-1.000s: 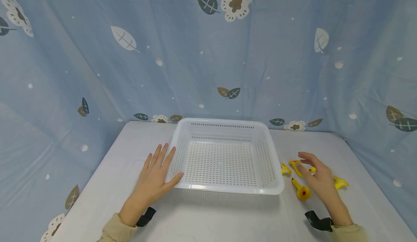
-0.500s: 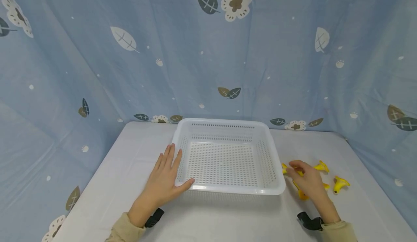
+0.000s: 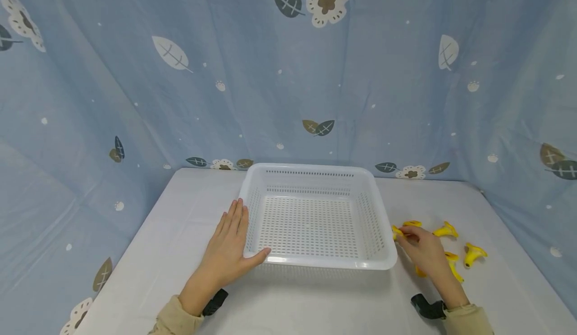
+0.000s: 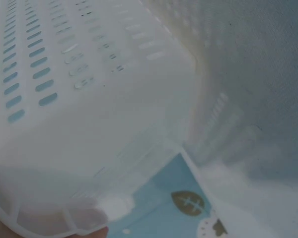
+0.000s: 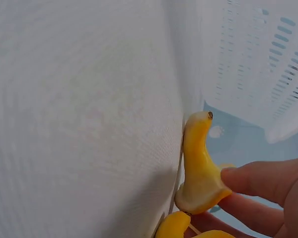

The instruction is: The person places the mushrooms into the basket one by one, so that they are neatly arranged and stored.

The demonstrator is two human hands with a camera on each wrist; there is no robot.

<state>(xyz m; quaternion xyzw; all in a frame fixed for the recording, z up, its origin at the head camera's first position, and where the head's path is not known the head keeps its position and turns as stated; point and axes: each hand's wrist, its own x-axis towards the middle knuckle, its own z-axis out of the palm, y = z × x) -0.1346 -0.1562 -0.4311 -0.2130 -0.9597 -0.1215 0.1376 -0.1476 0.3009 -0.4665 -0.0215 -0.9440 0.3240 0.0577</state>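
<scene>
My left hand (image 3: 226, 252) lies with straight fingers along the left side of a white perforated plastic basket (image 3: 374, 264), its thumb at the front rim. In the left wrist view the basket's slotted wall (image 4: 104, 114) fills much of the frame. Right of the basket, my right hand (image 3: 427, 254) pinches a yellow trumpet-shaped mushroom (image 5: 196, 163), thumb on its flared cap and fingers behind. Its narrow stem points away toward the basket. Another yellow mushroom (image 5: 174, 225) sits right under the fingers, partly cut off by the frame edge.
More yellow mushrooms lie on the white table to the right, one (image 3: 446, 230) behind the right hand, another (image 3: 474, 254) farther right, a third (image 3: 454, 266) beside the wrist. A blue patterned curtain (image 3: 252, 74) hangs behind the table. Black wrist mounts (image 3: 428, 307) sit at both wrists.
My right hand has moved left and down over the mushrooms, its fingers closing on the one nearest the basket. My left hand has slid right against the basket, which has shifted slightly right.
</scene>
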